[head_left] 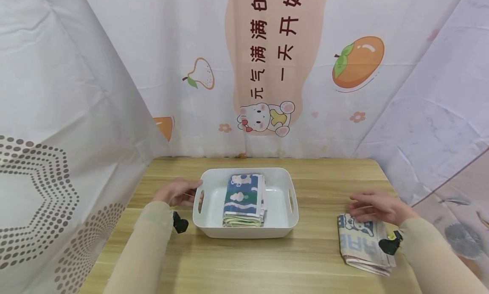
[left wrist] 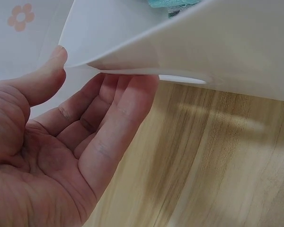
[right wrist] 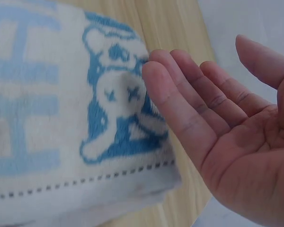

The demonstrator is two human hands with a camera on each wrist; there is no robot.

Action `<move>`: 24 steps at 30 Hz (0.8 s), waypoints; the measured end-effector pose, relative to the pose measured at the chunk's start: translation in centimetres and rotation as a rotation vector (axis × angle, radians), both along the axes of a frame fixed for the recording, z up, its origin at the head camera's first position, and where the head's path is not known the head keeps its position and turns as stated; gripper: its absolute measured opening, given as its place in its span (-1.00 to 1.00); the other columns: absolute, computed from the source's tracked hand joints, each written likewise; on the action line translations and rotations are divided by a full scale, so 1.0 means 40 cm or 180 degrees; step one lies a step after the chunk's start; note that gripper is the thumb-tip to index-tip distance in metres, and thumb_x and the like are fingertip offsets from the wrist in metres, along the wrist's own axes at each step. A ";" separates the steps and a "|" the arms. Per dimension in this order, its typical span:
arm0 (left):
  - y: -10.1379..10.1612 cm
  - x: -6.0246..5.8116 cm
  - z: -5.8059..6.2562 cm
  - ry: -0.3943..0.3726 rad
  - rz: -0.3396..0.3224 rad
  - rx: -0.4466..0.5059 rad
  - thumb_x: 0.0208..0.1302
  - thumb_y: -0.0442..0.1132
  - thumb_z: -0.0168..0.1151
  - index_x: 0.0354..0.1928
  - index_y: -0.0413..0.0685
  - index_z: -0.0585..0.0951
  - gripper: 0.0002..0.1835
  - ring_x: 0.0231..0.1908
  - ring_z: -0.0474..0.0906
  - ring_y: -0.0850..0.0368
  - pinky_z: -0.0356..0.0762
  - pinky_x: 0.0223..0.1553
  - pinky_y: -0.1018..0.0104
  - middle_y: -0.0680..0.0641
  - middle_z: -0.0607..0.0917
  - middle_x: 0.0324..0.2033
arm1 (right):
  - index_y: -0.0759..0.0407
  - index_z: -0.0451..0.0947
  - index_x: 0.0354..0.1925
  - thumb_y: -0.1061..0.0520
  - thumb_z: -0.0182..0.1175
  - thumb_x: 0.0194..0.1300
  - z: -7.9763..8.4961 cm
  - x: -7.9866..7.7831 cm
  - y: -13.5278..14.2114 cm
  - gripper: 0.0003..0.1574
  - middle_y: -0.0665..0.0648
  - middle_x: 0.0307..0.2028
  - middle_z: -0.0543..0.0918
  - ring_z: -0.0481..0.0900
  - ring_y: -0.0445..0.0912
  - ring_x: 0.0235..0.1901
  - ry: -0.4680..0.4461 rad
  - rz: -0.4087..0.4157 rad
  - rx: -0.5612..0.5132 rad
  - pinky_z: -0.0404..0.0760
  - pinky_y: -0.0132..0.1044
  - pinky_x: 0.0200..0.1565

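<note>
A white plastic basket (head_left: 280,231) with handle slots stands on the wooden table. Inside it lies a stack of folded towels, the top one a blue and green towel (head_left: 242,196) with a bear pattern. My left hand (head_left: 179,192) is at the basket's left handle; in the left wrist view its fingertips meet the slot under the rim, the thumb apart at the corner. To the right, a folded white towel (head_left: 361,243) with blue letters and a bear lies near the table's right edge. My right hand (head_left: 378,206) hovers over its far end, fingers relaxed, holding nothing.
The wooden table (head_left: 237,264) ends at a printed curtain (head_left: 214,128) behind the basket. Pale cloth drapes (head_left: 76,94) hang on the left, and more cloth (head_left: 439,128) hangs on the right. Each wrist wears a small dark camera.
</note>
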State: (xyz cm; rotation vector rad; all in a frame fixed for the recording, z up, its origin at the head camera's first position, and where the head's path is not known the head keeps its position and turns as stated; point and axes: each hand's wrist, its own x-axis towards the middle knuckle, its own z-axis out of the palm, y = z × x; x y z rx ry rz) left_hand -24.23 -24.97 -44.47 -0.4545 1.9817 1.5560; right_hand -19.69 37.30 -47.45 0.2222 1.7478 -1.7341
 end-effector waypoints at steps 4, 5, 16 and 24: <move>0.001 0.000 0.000 0.0014 0.0007 -0.0001 0.30 -0.01 0.19 -0.04 -0.34 0.53 -0.53 -0.28 0.64 -0.07 0.62 -0.20 0.06 -0.27 0.62 -0.23 | 0.55 -0.06 0.32 0.07 -0.03 0.47 -0.007 0.009 0.025 -0.25 0.41 0.00 0.53 0.54 0.19 -0.01 0.0008 0.0011 -0.0012 0.47 0.10 0.05; 0.001 0.000 -0.001 0.0012 0.0014 0.0007 0.30 -0.01 0.19 -0.03 -0.34 0.53 -0.53 -0.28 0.64 -0.08 0.62 -0.20 0.06 -0.27 0.62 -0.23 | 0.55 -0.04 0.31 0.06 -0.03 0.47 -0.008 0.011 0.031 -0.26 0.40 -0.01 0.54 0.55 0.18 -0.02 0.0024 0.0028 -0.0008 0.48 0.09 0.05; 0.000 0.003 -0.002 0.0056 -0.0007 0.0033 0.31 -0.02 0.19 -0.04 -0.35 0.53 -0.54 -0.29 0.64 -0.07 0.62 -0.20 0.06 -0.27 0.62 -0.23 | 0.38 0.26 0.19 0.10 -0.02 0.46 -0.023 0.031 0.079 -0.52 0.27 -0.08 0.60 0.58 0.11 -0.09 0.0080 -0.0023 -0.0019 0.53 0.02 0.01; -0.001 -0.001 -0.008 0.0066 -0.0014 0.0017 0.31 -0.01 0.18 -0.05 -0.34 0.54 -0.54 -0.28 0.64 -0.06 0.63 -0.20 0.06 -0.26 0.62 -0.23 | 0.33 0.28 0.20 0.10 -0.01 0.46 -0.018 0.048 0.109 -0.53 0.26 -0.04 0.59 0.57 0.06 -0.08 0.0108 0.0030 -0.0006 0.56 -0.03 -0.02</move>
